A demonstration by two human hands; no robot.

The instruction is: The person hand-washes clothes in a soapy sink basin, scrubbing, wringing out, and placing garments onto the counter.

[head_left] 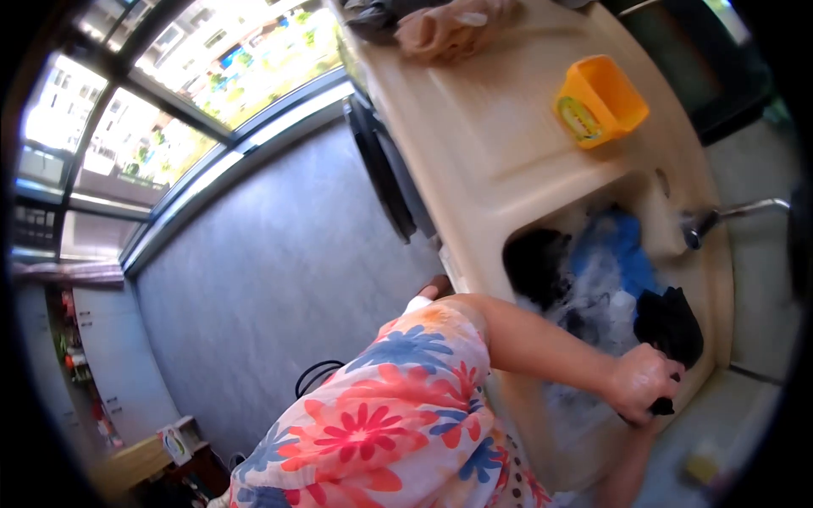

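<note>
My left hand (645, 383) is closed in a fist around a wet black garment (669, 326). The garment bunches up beyond the knuckles, over the sink's edge, and a bit of it pokes out below the fist. From underneath, my right hand (641, 425) meets the left at the same cloth; most of its fingers are hidden behind the left hand. In the sink basin (584, 199), soapy foam lies over a blue cloth (622, 250) and another black cloth (538, 264).
A yellow plastic container (614, 97) stands on the beige washing counter (474, 127). A metal faucet (745, 212) reaches over the basin. Brownish crumpled cloth (453, 30) lies at the counter's far end. Grey floor (254, 245) and windows (246, 68) are at left.
</note>
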